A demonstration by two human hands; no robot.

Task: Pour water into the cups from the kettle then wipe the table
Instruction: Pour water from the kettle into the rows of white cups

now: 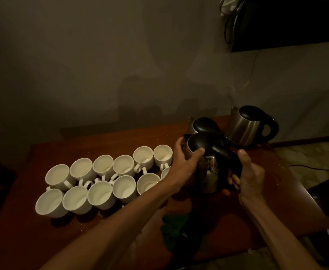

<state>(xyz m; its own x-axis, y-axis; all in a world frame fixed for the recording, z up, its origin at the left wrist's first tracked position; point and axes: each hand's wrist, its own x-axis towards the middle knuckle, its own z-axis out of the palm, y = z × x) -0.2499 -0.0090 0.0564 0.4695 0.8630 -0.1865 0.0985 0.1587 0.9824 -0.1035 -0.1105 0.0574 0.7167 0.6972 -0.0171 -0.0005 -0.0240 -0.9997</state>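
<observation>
The kettle [208,172] has a brushed steel body, a domed black lid [199,142] and a black handle [231,162]. It stands upright at the 3 o'clock end of the cup group, over the right half of the counter [105,139]. The dim light does not show whether its base touches the surface.

Hands:
- The left hand [186,159] grips the kettle from the 9 o'clock side, with the thumb on the lid and the fingers curled round the far side of the body.
- The right hand [251,176] grips the handle from the 3 o'clock side, with the fingers curled under it.

Count:
- Kettles: three. The second kettle [200,124] stands just behind the held one, at its 12 o'clock. The third kettle [246,129] stands at its 1 o'clock, near the back edge of the counter.
- Cups [101,180]: twelve white cups with handles, in two rows of six. The rows run from 8 o'clock to 2 o'clock. The cups stand upright and packed close. The left forearm partly hides the front-row cup nearest the kettle.
- Cloth [174,228]: one, dark green and crumpled, at the kettle's 6 o'clock, near the front edge of the counter.
</observation>
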